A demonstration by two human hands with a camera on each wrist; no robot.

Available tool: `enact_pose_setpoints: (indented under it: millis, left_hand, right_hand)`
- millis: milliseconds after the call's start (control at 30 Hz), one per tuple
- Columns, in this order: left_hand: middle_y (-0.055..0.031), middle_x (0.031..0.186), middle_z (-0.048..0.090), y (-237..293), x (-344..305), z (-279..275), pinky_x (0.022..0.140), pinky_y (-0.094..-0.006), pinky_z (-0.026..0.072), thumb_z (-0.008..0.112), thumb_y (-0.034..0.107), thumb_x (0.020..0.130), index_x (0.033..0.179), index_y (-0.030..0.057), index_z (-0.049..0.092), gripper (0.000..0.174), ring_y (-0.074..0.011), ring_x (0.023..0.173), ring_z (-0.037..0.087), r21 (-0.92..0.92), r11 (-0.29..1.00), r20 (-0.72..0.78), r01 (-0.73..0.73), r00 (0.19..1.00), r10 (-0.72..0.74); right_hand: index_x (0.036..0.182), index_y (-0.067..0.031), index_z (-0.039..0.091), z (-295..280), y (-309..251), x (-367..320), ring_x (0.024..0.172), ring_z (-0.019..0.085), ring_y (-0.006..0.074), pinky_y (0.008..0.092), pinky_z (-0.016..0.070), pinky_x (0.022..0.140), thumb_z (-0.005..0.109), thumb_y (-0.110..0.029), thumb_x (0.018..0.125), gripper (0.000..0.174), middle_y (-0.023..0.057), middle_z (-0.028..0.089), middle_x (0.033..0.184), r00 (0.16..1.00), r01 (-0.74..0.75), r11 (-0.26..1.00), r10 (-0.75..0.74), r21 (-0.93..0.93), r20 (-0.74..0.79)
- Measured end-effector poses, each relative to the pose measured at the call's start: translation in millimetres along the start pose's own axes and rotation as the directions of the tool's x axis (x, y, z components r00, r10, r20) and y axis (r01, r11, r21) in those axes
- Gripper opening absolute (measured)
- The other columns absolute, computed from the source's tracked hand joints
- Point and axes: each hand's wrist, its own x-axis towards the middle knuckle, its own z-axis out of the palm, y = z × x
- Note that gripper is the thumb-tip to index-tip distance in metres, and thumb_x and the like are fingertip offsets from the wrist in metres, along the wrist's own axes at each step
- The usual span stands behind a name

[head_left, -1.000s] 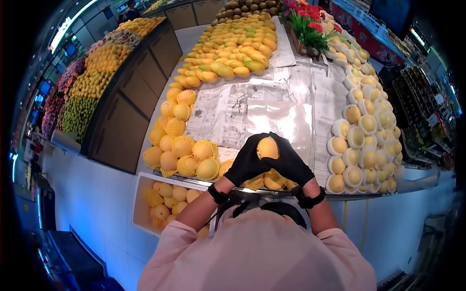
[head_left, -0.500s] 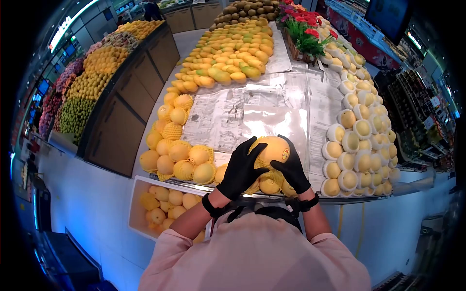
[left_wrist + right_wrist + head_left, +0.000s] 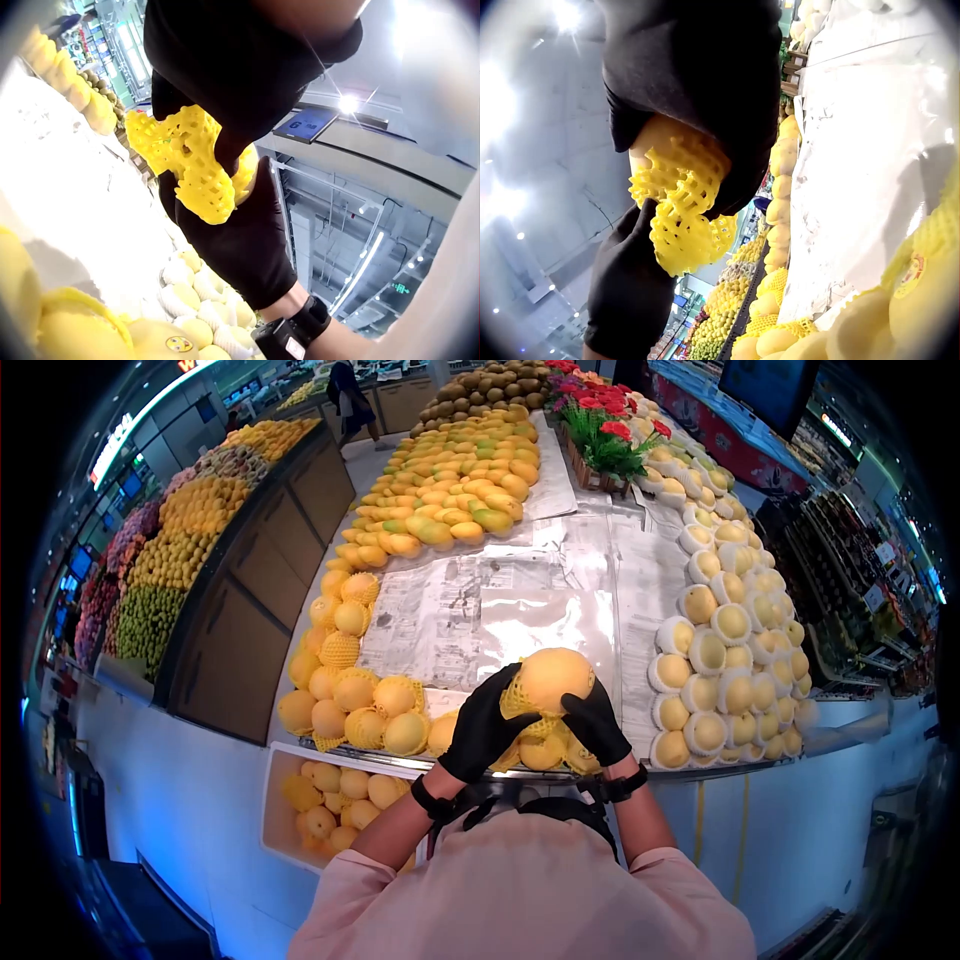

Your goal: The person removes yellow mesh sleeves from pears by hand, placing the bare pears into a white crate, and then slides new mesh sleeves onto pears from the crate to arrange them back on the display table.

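Observation:
Both black-gloved hands hold one round yellow fruit (image 3: 556,678) above the front edge of the display. My left hand (image 3: 485,728) grips its left side, and my right hand (image 3: 600,725) grips it from the right with the thumb on the near face. A yellow foam net (image 3: 187,157) is bunched against the fruit in the left wrist view. Seen from the right wrist, bare fruit skin (image 3: 656,139) shows above the open mesh, and left-hand fingers touch the net. Just below the hands are more yellow fruits (image 3: 541,752), some in nets.
Netted yellow fruits (image 3: 355,693) line the left front corner. A white crate (image 3: 268,800) of similar fruit stands below. White-cupped fruits (image 3: 707,730) are stacked along the right. Newspaper (image 3: 420,615) covers the middle, with mangoes (image 3: 440,490) and red flowers (image 3: 605,435) farther back.
The hands have spread around the fruit, after being close together over it. The fruit has been turned, so its sticker no longer shows. A person has come into view at the far left back.

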Motion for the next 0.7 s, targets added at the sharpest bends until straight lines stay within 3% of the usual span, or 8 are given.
enact_pose_setpoints:
  millis: [67,100,200,233,333,467,567,700]
  left_hand:
    - [-0.0188,0.134,0.052,12.2,6.5,-3.8,0.1,-0.0396,0.0444,0.087,0.016,0.065,0.134,0.002,0.047,0.081,-0.0319,0.121,0.053,-0.079,0.995,0.034,0.056,0.998,-0.054]
    - [-0.021,0.14,0.045,11.1,8.4,-4.1,0.105,-0.0421,0.0388,0.09,0.019,0.06,0.139,0.0019,0.04,0.095,-0.0347,0.129,0.045,-0.035,0.998,0.08,0.045,0.996,-0.042]
    - [-0.0204,0.143,0.04,14.9,14.1,0.9,0.109,-0.046,0.0314,0.089,0.027,0.058,0.142,-0.0007,0.033,0.104,-0.0373,0.133,0.037,0.234,0.969,0.035,-0.076,0.997,0.07]
    - [-0.0203,0.149,0.031,10.8,15.0,2.5,0.112,-0.0469,0.0252,0.088,0.026,0.06,0.146,0.0001,0.025,0.109,-0.0385,0.137,0.029,0.216,0.972,0.09,-0.091,0.993,0.073]
    - [-0.0206,0.146,0.036,2.4,18.9,7.1,0.112,-0.0471,0.0261,0.087,0.025,0.062,0.145,-0.0002,0.027,0.106,-0.0384,0.135,0.033,0.149,0.982,0.149,-0.113,0.985,0.091]
    - [-0.0208,0.133,0.05,13.6,27.0,7.2,0.105,-0.0422,0.038,0.086,0.018,0.064,0.142,-0.0004,0.034,0.096,-0.0367,0.124,0.047,-0.072,0.995,0.2,0.075,0.978,-0.059]
    - [-0.02,0.13,0.053,7.5,20.6,13.6,0.101,-0.0395,0.0427,0.086,0.016,0.065,0.14,-0.0007,0.037,0.091,-0.0347,0.119,0.052,0.027,0.997,0.074,-0.074,0.995,0.072]
    - [-0.0169,0.127,0.055,3.9,16.3,24.5,0.098,-0.0372,0.0446,0.085,0.014,0.067,0.138,0.0006,0.041,0.084,-0.0293,0.116,0.055,-0.037,0.999,0.038,-0.004,0.999,0.006]
  right_hand:
    - [0.139,-0.0012,0.039,-0.9,-5.0,-1.7,0.118,0.051,0.0174,0.0317,0.0427,0.099,0.071,-0.011,0.082,0.065,0.0073,0.053,0.128,1.0,0.018,1.0,-0.019,-0.024,-0.025]
    - [0.139,-0.0012,0.039,-3.8,-6.5,-1.3,0.118,0.051,0.0177,0.0319,0.0426,0.1,0.072,-0.01,0.081,0.067,0.0076,0.052,0.129,0.999,0.033,0.996,-0.037,-0.085,-0.039]
    - [0.14,-0.0016,0.037,-2.6,-18.2,-0.5,0.121,0.049,0.0191,0.0327,0.0423,0.101,0.079,-0.01,0.073,0.079,0.009,0.05,0.132,0.985,0.144,0.933,-0.166,-0.329,-0.04]
    - [0.14,-0.0018,0.036,-0.5,-23.7,0.0,0.122,0.049,0.0197,0.033,0.0422,0.101,0.082,-0.011,0.07,0.084,0.0096,0.049,0.133,0.975,0.19,0.889,-0.219,-0.416,-0.024]
    - [0.142,-0.0024,0.034,0.0,-33.9,-0.2,0.124,0.048,0.0212,0.0336,0.0418,0.103,0.088,-0.013,0.061,0.098,0.011,0.046,0.137,0.959,0.257,0.75,-0.276,-0.609,0.065]
    - [0.142,-0.0026,0.033,0.9,-40.9,-3.9,0.125,0.047,0.0218,0.0337,0.0414,0.103,0.09,-0.015,0.059,0.102,0.0113,0.044,0.139,0.947,0.292,0.648,-0.299,-0.703,0.117]
    - [0.142,-0.002,0.033,-13.1,-33.5,-3.4,0.125,0.047,0.0224,0.0341,0.0414,0.103,0.088,-0.016,0.063,0.097,0.012,0.045,0.138,0.954,0.28,0.705,-0.283,-0.652,0.104]
    - [0.141,-0.0018,0.035,-26.6,-26.5,-11.9,0.126,0.047,0.0237,0.0365,0.042,0.103,0.077,-0.025,0.078,0.079,0.0116,0.046,0.137,0.997,0.076,0.99,-0.078,-0.119,-0.012]
